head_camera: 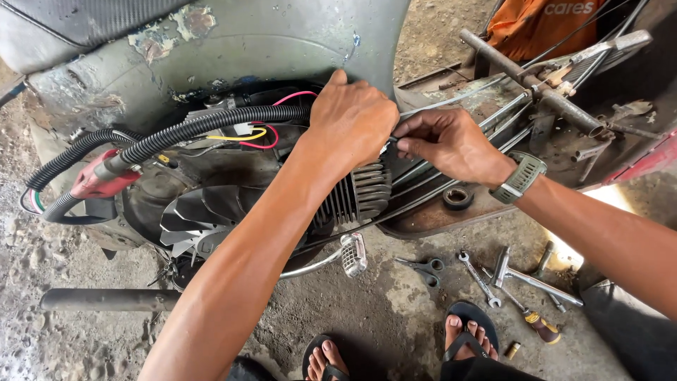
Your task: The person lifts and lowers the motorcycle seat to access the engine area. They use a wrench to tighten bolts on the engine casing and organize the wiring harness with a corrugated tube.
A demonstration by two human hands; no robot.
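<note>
Two hands working at a scooter engine

Two bare hands are meeting beside the finned engine cylinder (356, 197) of an old scooter lying on its side. Going from the left, a black ribbed hose (190, 130) is running over the grey fan (194, 219), beside yellow and pink wires (257, 135). The left hand (352, 120) is pressing down, fingers curled over the engine top. The right hand (448, 141) is pinching a thin cable (451, 116) between thumb and fingers. An orange cloth (536, 25) with white lettering is hanging at the upper right. Scissors (423, 268) and wrenches (486, 279) are lying on the dirty concrete floor (381, 317).
</note>
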